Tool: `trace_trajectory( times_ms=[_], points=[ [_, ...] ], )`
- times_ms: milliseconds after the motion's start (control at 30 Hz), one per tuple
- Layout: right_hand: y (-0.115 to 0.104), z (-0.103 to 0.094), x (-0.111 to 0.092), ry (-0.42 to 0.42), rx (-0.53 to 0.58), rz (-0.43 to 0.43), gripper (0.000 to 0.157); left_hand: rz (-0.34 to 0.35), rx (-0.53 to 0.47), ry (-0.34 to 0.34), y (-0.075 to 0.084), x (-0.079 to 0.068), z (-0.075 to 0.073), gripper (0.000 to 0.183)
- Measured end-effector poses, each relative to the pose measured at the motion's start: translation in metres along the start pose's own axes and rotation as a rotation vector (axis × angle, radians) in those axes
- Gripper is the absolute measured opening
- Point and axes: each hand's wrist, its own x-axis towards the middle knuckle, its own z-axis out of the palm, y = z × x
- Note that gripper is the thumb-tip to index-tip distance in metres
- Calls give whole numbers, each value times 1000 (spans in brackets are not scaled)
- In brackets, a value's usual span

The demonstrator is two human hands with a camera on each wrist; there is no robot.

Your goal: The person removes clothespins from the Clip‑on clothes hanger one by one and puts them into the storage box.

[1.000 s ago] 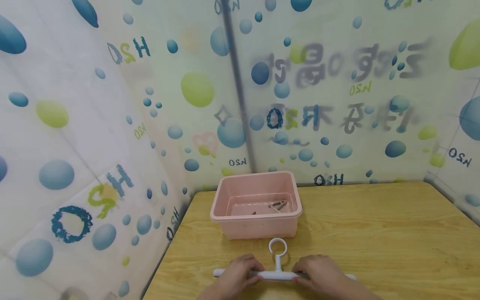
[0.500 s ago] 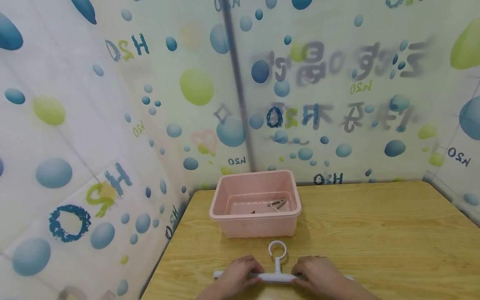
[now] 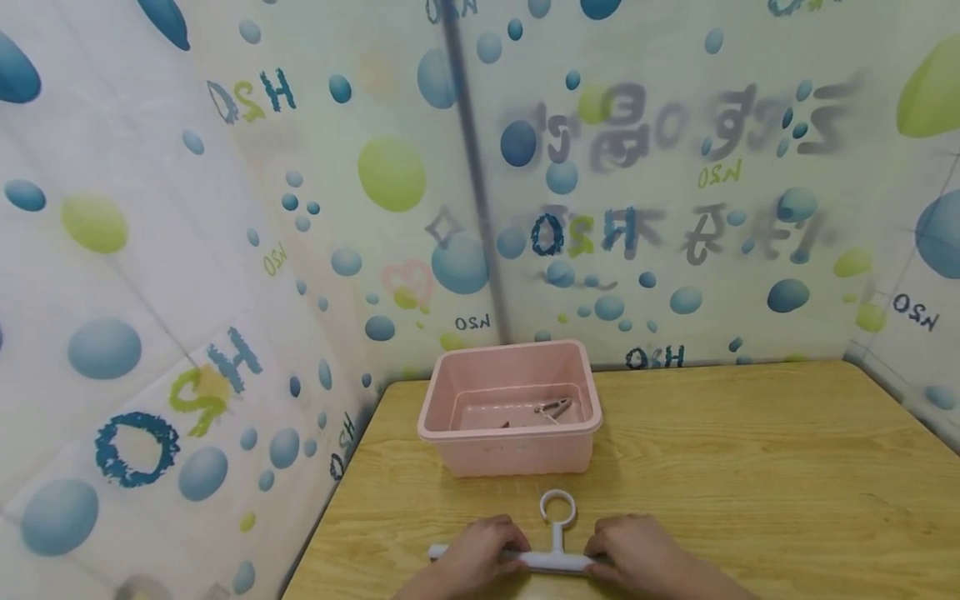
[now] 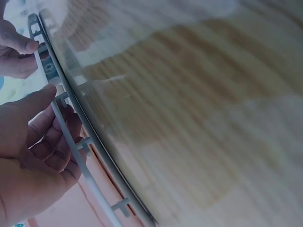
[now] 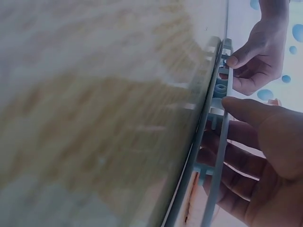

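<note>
A white plastic hanger (image 3: 551, 562) with a round hook (image 3: 542, 507) is held between both hands near the front of the wooden table, low in the head view. The left hand (image 3: 480, 552) grips its bar just left of the hook's stem. On the other side of the stem, the right hand (image 3: 637, 550) grips the bar too. In the left wrist view, the hanger's side rail (image 4: 78, 156) shows short cross pieces, with the thumb against it and fingers reaching behind. Similar rails and cross pieces of the hanger (image 5: 220, 165) appear in the right wrist view. The hook points toward the basin.
Beyond the hanger, a pink plastic basin (image 3: 517, 454) stands on the wooden table (image 3: 750, 467); a small metal clip-like item (image 3: 555, 408) lies inside it. Patterned curtain-like walls (image 3: 390, 175) with bubbles and lettering rise at the back and both sides.
The hanger has shifted slightly toward the person, its hook now a little farther from the basin. Both hands moved with it and keep their grip.
</note>
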Motion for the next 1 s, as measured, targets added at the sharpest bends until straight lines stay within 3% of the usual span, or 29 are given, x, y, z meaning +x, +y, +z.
trace_trajectory(
  times_ms=[533,733,1000],
  points=[
    [0,3,1,-69,47,44,16,-29,-49,-47,0,-1,-1,13],
    [3,3,1,-42,55,56,20,-29,-21,-47,1,-1,-4,18],
    [5,-15,1,-23,43,85,29,-117,-3,-63,4,0,-20,27]
  ],
)
